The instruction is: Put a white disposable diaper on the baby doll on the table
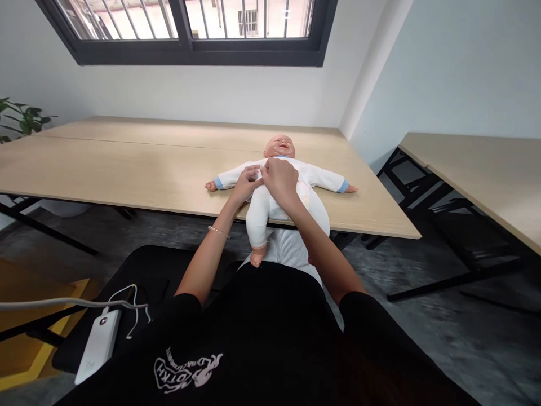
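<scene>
A baby doll [279, 148] lies on its back at the front of the wooden table, head toward the wall and arms spread wide. It wears a white top [325, 177] with blue cuffs and collar, and white trousers [257, 217]. One bare foot [257, 256] hangs past the table edge. My left hand [247, 183] is at the side of the doll's chest, its fingers bent and pinching the top. Over the middle of the chest, my right hand [279, 179] is closed on the same cloth, close to my left fingertips. The exact bit of cloth between the fingers is hidden.
The light wooden table [147, 163] stretches left along the wall beneath a barred window [190, 34]. A second table [486, 169] stands to the right across a gap. On a black chair [147, 265] at lower left lies a white power bank [99, 344] with cables. A plant [25, 118] shows at far left.
</scene>
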### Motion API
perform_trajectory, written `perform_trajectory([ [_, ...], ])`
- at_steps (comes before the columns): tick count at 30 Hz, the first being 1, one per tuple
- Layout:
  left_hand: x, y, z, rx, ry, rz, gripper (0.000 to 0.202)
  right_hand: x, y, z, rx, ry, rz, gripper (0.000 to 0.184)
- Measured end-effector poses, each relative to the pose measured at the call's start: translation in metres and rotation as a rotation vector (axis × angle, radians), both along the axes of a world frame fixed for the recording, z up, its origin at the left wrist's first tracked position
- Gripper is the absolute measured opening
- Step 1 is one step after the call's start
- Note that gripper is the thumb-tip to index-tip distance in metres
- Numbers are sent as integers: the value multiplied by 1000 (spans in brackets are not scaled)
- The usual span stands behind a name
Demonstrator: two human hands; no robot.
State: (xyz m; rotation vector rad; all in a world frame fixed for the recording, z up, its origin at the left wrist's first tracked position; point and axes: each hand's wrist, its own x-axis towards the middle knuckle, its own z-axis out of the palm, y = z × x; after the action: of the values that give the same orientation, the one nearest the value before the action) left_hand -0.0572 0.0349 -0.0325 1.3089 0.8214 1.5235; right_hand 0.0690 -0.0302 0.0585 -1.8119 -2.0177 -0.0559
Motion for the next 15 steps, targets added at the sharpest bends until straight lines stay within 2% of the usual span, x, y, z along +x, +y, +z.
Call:
perform_trajectory([
  [6, -11, 6, -10, 83, 302, 1, 27, 19, 6, -19, -48, 213, -58, 23],
  [10, -12, 7, -14, 94, 381, -10, 30, 22, 11, -24, -48, 236, -38, 23],
  [15, -12, 5, -14, 136, 446, 32, 21, 25, 15, -27, -61, 286, -25, 17],
])
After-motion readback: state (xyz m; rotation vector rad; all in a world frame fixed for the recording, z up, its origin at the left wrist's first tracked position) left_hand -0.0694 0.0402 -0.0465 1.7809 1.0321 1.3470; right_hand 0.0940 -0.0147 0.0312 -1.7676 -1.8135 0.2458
